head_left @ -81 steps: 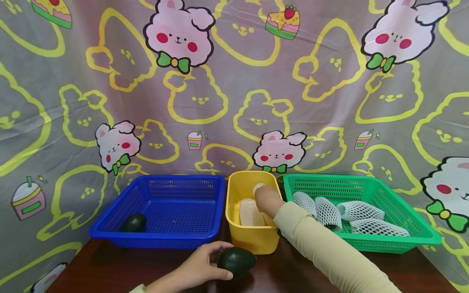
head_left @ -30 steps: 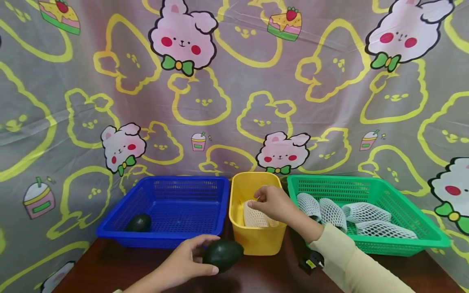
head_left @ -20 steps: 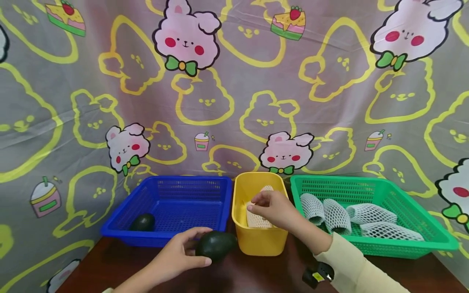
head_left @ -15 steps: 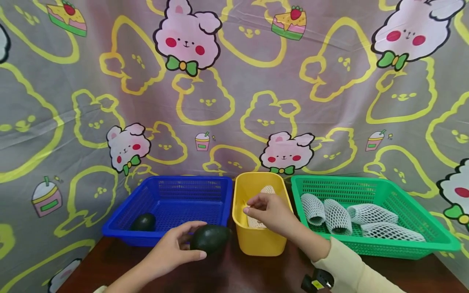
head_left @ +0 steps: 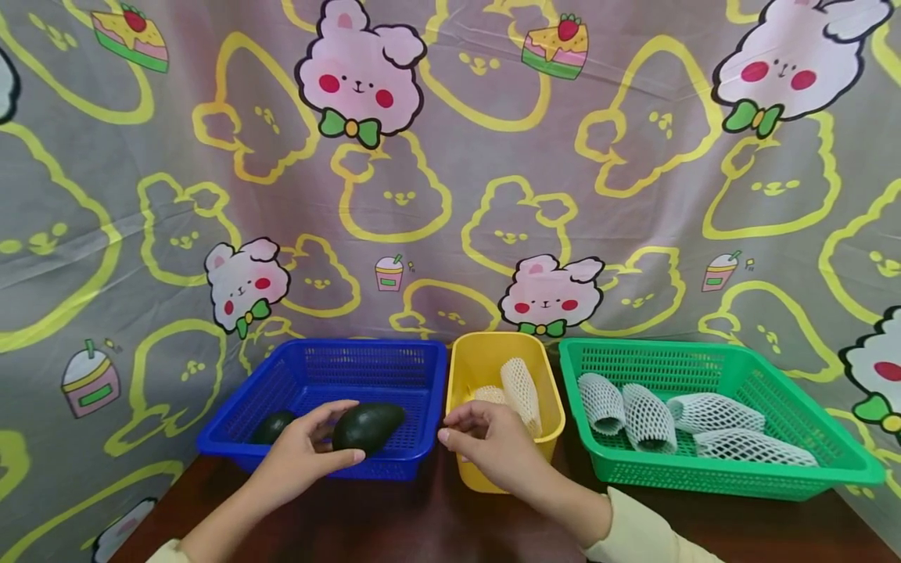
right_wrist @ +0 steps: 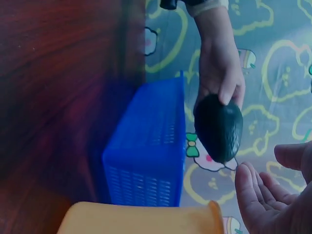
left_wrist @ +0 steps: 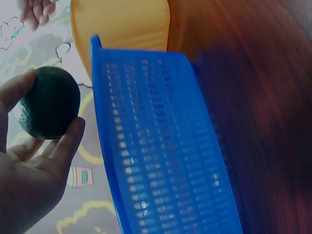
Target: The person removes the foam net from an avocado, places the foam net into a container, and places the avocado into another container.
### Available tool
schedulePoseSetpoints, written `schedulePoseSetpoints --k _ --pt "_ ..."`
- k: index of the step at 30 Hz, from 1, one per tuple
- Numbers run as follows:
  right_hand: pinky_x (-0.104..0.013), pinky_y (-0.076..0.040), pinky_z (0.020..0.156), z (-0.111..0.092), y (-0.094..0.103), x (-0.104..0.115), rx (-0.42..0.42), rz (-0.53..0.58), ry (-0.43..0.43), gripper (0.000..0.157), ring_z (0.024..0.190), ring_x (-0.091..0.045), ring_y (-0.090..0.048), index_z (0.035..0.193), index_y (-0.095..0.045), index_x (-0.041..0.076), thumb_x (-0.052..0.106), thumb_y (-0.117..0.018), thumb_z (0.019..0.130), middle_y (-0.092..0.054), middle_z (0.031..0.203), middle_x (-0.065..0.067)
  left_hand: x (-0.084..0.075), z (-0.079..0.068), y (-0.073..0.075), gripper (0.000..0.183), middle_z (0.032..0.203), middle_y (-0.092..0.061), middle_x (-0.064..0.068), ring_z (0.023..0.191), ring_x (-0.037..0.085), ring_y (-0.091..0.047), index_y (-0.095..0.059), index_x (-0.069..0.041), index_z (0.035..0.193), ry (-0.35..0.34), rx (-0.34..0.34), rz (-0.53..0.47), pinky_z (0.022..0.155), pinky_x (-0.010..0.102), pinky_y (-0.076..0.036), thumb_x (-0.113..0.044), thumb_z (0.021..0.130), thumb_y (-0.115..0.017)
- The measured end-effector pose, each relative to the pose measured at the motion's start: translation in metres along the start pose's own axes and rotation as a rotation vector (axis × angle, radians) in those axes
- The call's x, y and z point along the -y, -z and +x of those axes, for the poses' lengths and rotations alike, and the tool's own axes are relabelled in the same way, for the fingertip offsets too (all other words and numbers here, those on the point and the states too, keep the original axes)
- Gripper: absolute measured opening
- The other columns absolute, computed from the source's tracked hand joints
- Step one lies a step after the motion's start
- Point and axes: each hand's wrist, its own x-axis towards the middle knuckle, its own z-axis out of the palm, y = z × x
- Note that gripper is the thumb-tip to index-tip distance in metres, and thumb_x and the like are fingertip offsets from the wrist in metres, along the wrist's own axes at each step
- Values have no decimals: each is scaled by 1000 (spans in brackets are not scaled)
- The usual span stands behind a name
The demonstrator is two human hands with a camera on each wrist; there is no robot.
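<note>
Avocado (head_left: pixel 371 428) sits in the left hand (head_left: pixel 299 447), pinched between fingers (head_left: pixel 331 410) and thumb (head_left: pixel 345 459), apart from the loosely bent right hand (head_left: pixel 498 447).

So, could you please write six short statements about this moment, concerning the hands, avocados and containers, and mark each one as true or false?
1. The left hand holds an avocado. True.
2. The right hand also holds an avocado. False: it holds nothing.
3. A second avocado lies in the blue basket. True.
4. There are foam nets in both the green basket and the yellow bin. True.
5. The yellow bin stands to the right of the green basket. False: it stands between the blue basket and the green basket.
6. The avocado in the left hand is wrapped in a foam net. False: it is bare.
</note>
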Motion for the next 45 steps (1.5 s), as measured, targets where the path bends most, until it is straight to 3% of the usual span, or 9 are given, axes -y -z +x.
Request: schedulePoseSetpoints --k 7,12,25,30,36,45 --pt "-27 -54 59 -6 -18 -9 57 10 9 17 67 -17 -62 97 -67 0 14 -71 89 -67 84 -2 16 10 12 66 121 -61 16 98 27 -65 -54 -6 133 -44 -72 113 74 32 -55 -25 77 -84" --pt "-28 -55 59 -8 -31 -18 84 55 -35 13 68 -17 -62 95 -67 1 13 -70 90 -66 81 -4 29 17 21 69 124 -59 17 101 31 -64 -53 -6 134 -38 -117 184 72 33 -55 -28 77 -84" --pt "-40 -56 57 -6 -54 -47 43 76 -112 11 62 -25 -65 86 -68 -1 10 -70 89 -65 70 -7 56 37 46 73 133 -52 23 114 45 -55 -47 -4 139 15 -165 264 76 45 -55 -33 81 -80" --pt "-35 -57 57 -2 -58 -55 22 164 -149 15 67 -30 -68 87 -66 -5 9 -68 90 -66 73 -13 65 47 53 73 132 -51 26 115 48 -53 -46 -1 139 25 -180 322 81 52 -52 -33 82 -79" --pt "-34 -57 58 2 -63 -58 -12 210 -182 18 68 -29 -67 90 -62 -6 12 -64 94 -66 77 -14 67 60 61 72 133 -49 30 118 49 -48 -46 3 137 60 -156 407 87 59 -46 -28 81 -80" --pt "-36 -57 58 7 -74 -62 -66 304 -208 27 64 -19 -64 88 -58 -6 18 -54 100 -66 76 -13 76 79 72 70 132 -48 32 116 50 -47 -44 7 135 98 -78 482 87 59 -45 -20 81 -79"
